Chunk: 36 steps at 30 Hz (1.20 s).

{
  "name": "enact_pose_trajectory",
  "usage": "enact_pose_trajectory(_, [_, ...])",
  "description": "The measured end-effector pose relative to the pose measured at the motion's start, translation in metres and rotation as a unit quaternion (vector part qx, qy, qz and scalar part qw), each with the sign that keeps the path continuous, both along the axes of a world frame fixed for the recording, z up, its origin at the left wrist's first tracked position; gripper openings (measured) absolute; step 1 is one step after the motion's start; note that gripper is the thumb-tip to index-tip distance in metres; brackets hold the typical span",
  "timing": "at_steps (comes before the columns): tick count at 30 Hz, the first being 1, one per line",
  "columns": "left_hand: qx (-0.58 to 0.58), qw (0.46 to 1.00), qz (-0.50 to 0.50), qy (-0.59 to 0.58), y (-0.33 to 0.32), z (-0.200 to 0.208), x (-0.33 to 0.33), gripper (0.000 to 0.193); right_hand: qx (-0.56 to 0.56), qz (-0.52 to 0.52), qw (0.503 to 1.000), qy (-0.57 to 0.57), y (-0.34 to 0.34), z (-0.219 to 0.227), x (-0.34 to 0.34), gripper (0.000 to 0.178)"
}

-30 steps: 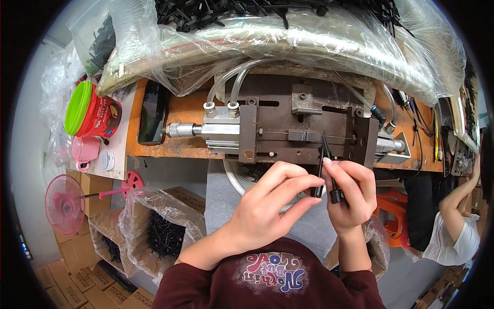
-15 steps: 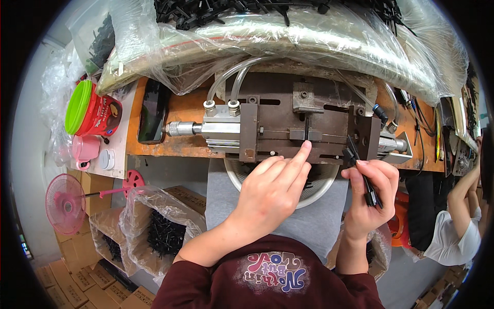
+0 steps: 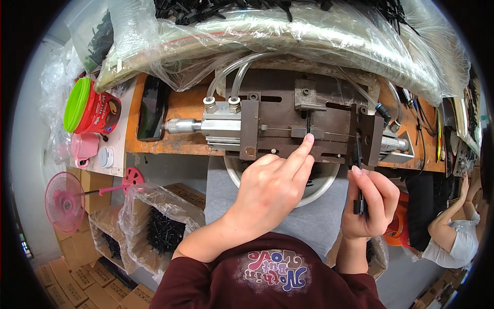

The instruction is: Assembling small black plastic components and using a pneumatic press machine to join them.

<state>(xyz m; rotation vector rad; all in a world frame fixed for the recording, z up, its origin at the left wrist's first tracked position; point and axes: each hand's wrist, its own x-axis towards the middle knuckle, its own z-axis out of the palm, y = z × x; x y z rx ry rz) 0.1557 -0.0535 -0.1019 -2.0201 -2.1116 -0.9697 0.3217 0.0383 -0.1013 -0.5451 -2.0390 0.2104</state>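
Head view: the left hand (image 3: 272, 188), unclenched with index finger outstretched, touches a black rod (image 3: 309, 122) on the brown fixture (image 3: 275, 112) at its one o'clock. At its three o'clock, the right hand (image 3: 373, 198) pinches black parts (image 3: 359, 205).

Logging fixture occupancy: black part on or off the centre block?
On: a thin black part lies across the metal block, index finger of the left hand at its near end. Seating depth: cannot tell.

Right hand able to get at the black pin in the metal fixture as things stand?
Probably not freely: the left hand has a fingertip at the black pin, and the right hand holds black parts.
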Motion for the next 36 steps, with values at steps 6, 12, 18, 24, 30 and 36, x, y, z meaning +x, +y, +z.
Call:
enact_pose_trajectory(6, [0.014, 0.993, -0.030, -0.110, -0.006, 0.007, 0.001, 0.035, 0.065, 0.024, 0.997, -0.035, 0.004, -0.004, -0.004, 0.046])
enact_pose_trajectory(12, [0.097, 0.953, -0.116, -0.263, -0.015, 0.016, 0.011, 0.035, 0.057, 0.078, 0.993, -0.062, -0.002, -0.002, -0.013, 0.037])
enact_pose_trajectory(18, [0.062, 0.987, -0.038, -0.146, -0.017, 0.009, 0.004, 0.040, -0.073, 0.071, 0.994, 0.029, 0.001, -0.001, -0.013, 0.030])
enact_pose_trajectory(24, [0.027, 1.000, -0.006, -0.006, -0.004, -0.005, 0.005, 0.031, -0.169, 0.106, 0.977, 0.083, 0.000, -0.002, -0.009, 0.030])
enact_pose_trajectory(30, [0.002, 1.000, 0.006, 0.012, 0.000, -0.005, 0.002, 0.029, -0.384, 0.135, 0.900, 0.157, -0.012, 0.010, -0.003, 0.027])
enact_pose_trajectory(36, [0.009, 1.000, -0.003, 0.001, 0.003, -0.002, -0.001, 0.030, -0.593, 0.152, 0.768, 0.190, -0.006, 0.020, 0.002, 0.009])
